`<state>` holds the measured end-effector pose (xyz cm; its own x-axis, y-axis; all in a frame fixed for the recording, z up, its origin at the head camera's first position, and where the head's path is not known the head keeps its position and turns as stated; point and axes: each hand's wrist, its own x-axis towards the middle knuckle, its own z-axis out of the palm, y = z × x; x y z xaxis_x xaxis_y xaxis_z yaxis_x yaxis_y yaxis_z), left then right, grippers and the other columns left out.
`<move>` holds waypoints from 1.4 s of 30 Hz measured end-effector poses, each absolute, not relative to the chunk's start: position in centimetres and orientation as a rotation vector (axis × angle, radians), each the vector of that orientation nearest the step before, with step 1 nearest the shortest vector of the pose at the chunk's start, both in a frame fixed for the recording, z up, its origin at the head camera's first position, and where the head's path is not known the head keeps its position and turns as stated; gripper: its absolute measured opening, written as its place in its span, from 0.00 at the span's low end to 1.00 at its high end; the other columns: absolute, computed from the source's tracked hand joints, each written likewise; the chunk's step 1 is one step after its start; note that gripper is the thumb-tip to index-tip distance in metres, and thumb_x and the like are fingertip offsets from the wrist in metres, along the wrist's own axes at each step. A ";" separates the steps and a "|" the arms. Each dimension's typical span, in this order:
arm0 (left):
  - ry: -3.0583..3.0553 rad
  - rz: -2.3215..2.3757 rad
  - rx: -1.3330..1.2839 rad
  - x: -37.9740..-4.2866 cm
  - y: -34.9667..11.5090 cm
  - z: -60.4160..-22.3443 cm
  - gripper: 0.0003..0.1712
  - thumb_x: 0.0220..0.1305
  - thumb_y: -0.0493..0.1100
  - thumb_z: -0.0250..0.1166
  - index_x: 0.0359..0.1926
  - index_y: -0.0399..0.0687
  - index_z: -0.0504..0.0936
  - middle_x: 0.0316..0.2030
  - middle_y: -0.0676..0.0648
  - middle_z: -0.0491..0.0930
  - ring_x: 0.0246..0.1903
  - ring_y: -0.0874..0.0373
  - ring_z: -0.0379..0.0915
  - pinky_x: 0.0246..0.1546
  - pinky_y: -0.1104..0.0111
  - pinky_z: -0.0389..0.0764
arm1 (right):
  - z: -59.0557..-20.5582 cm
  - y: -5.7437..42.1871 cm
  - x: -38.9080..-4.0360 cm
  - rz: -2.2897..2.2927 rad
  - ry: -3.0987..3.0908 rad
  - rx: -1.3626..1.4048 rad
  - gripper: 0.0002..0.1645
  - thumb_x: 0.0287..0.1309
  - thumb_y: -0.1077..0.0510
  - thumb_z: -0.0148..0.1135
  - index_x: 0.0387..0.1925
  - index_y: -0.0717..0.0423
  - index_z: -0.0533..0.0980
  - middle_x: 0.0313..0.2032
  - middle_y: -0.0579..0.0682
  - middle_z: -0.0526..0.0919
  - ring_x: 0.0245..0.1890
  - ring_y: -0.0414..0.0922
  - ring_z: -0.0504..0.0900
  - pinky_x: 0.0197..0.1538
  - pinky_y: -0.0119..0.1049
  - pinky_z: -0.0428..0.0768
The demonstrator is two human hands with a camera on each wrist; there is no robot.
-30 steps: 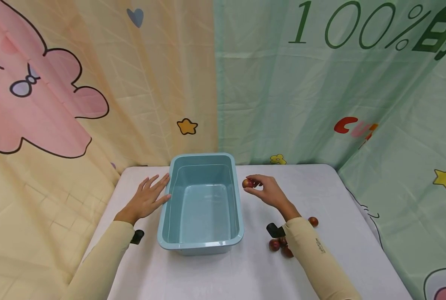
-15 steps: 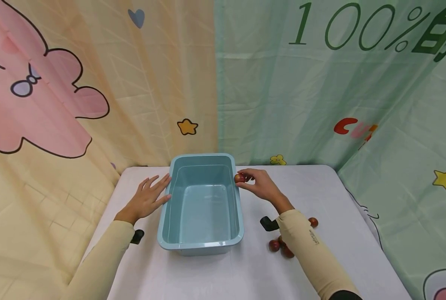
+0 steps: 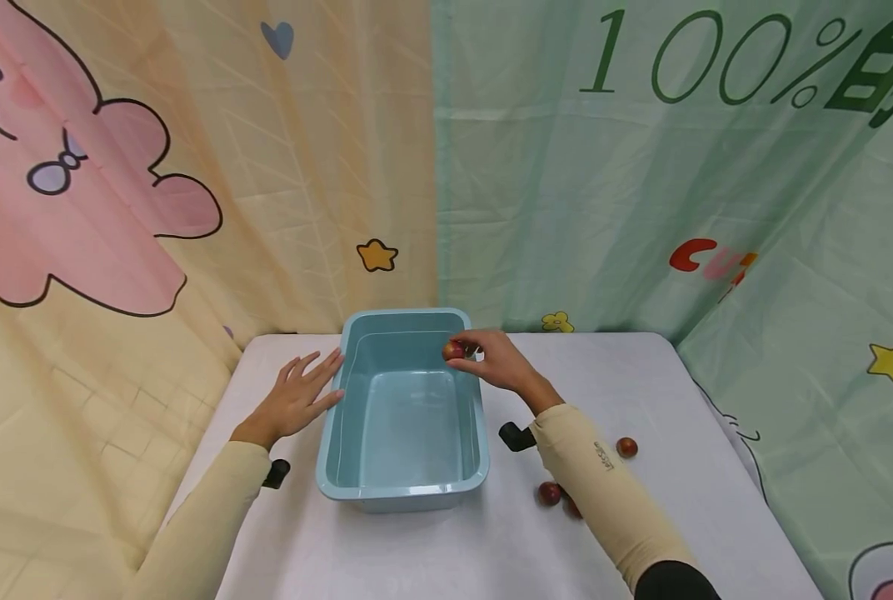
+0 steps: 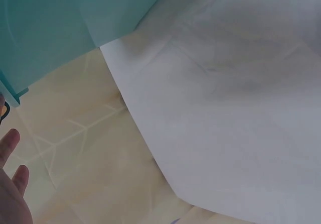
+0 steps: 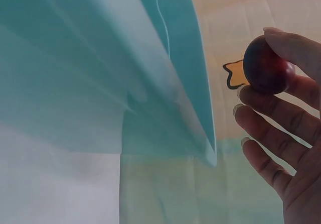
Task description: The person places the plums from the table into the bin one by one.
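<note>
My right hand [image 3: 495, 360] pinches a small, round dark-red plum [image 3: 453, 351] between thumb and fingertips. In the head view the plum is over the far right part of a light-blue plastic basin [image 3: 401, 492], which shows nothing inside. The right wrist view has the plum [image 5: 269, 66] held by the thumb and fingers, the lower fingers spread, beside the basin's rim. My left hand [image 3: 293, 402] rests with straight, spread fingers against the basin's left rim. Only some fingertips of the left hand [image 4: 12, 199] show in the left wrist view.
Several plums lie on the white-covered table [image 3: 521, 550]: one plum [image 3: 626, 447] apart to the right, and others, such as a front plum [image 3: 549, 492], partly hidden by the right sleeve. A printed curtain [image 3: 551, 208] hangs behind the table.
My right hand has moved left with the plum, from beside the basin's right rim to over the basin. The left hand has stayed on the left rim.
</note>
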<state>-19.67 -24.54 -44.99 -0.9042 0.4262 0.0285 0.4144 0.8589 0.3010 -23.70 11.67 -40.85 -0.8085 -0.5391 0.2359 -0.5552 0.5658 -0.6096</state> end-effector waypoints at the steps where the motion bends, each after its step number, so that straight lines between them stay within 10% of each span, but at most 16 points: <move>1: 2.990 0.468 0.675 -19.7 -24.5 -45.0 0.42 0.70 0.62 0.47 0.76 0.47 0.49 0.75 0.44 0.47 0.73 0.39 0.36 0.68 0.43 0.32 | -40.8 11.5 -23.7 1.092 -2.765 0.967 0.25 0.58 0.52 0.68 0.53 0.61 0.78 0.41 0.51 0.84 0.41 0.46 0.80 0.47 0.44 0.80; 42: 2.984 0.485 0.636 -19.3 -24.3 -44.7 0.41 0.70 0.61 0.47 0.76 0.49 0.47 0.75 0.46 0.45 0.73 0.40 0.35 0.69 0.44 0.31 | -40.2 7.9 -24.4 1.048 -2.844 1.082 0.25 0.60 0.50 0.66 0.55 0.60 0.77 0.43 0.53 0.84 0.43 0.47 0.81 0.50 0.49 0.79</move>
<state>-19.34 -24.30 -44.70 -0.9139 0.4056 0.0136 0.3891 0.8661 0.3138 -24.42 7.92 -40.20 -0.7714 -0.6183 0.1506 -0.5683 0.5627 -0.6003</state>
